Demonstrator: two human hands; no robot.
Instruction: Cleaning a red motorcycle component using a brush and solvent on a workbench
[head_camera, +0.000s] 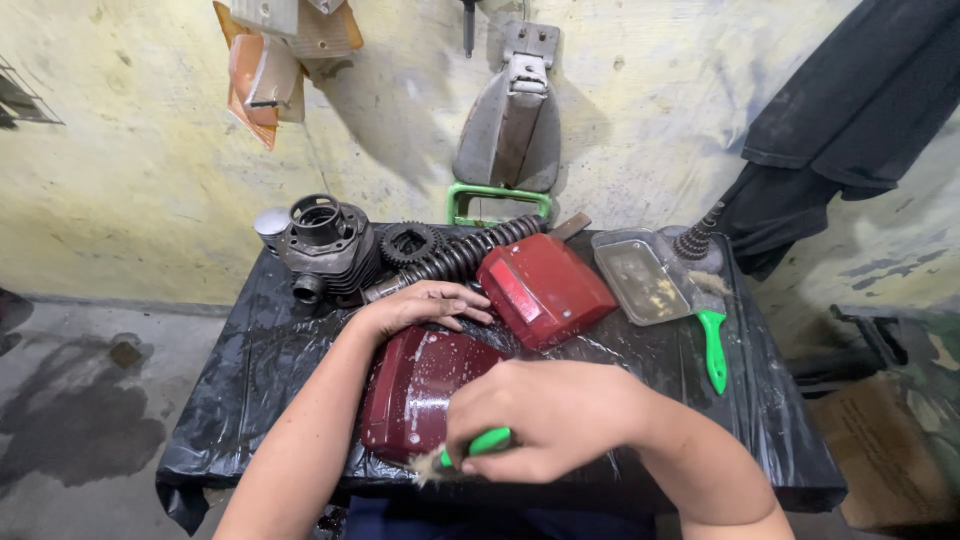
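Head view looks straight down on a table draped in black plastic sheet (250, 370), and both hands are on a dark red cover panel (415, 385) lying near the front edge. Left hand (420, 305) lies flat across the panel's far end, fingers stretched forward and close together, pinning it down. Right hand (545, 420) is curled in a fist around a green-handled brush (478, 445), bristles poking out at the panel's near edge, touching it or very nearly.

To do this scrubbing well, I'd say the left hand should bear down firmly, since that wet plastic sheet looks slippery and the panel could skate. Short strokes along the panel's length seem wiser than wide ones, with the bristles worked into the edges and corners where grime gathers.

Now the panel itself: glossy, deep red, gently domed, roughly rectangular with rounded corners. White suds or soapy streaks run over its top face, so it's wet and likely slick to hold.

Just beyond it sits a second red panel (545, 285), brighter, tilted. Behind the left hand lie a ribbed black spring (470, 250), a gear (408, 242) and a grey engine cylinder (325, 245). Off to the right, a clear tray (640, 280) and another green brush (712, 345) rest apart.
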